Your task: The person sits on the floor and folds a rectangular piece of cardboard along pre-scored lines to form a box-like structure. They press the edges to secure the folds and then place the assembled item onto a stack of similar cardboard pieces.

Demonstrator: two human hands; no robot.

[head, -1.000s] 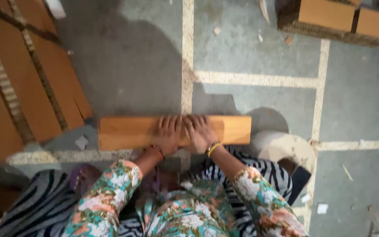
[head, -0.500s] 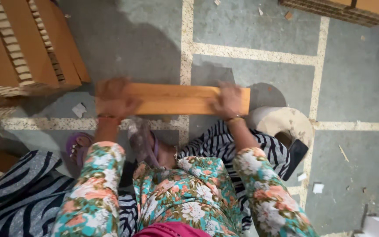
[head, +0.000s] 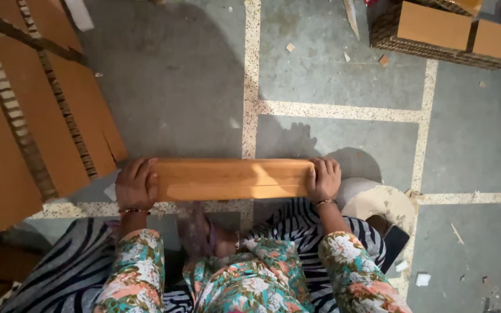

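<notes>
A long brown cardboard strip (head: 233,179) lies level across the lower middle of the head view, above my knees. My left hand (head: 136,184) grips its left end and my right hand (head: 323,178) grips its right end, fingers curled over the top edge. Both wrists wear thin bangles. My floral sleeves and trousers (head: 250,278) fill the bottom, over a zebra-striped cloth (head: 71,272).
Stacked honeycomb cardboard sheets (head: 24,110) lean at the left. More cardboard blocks (head: 453,29) sit at the top right. A roll of tape (head: 378,200) rests right of my right hand. Small scraps dot the grey tiled floor (head: 343,69).
My hands moved from the middle of the strip out to its two ends. The strip has risen slightly off the floor and the view has steadied.
</notes>
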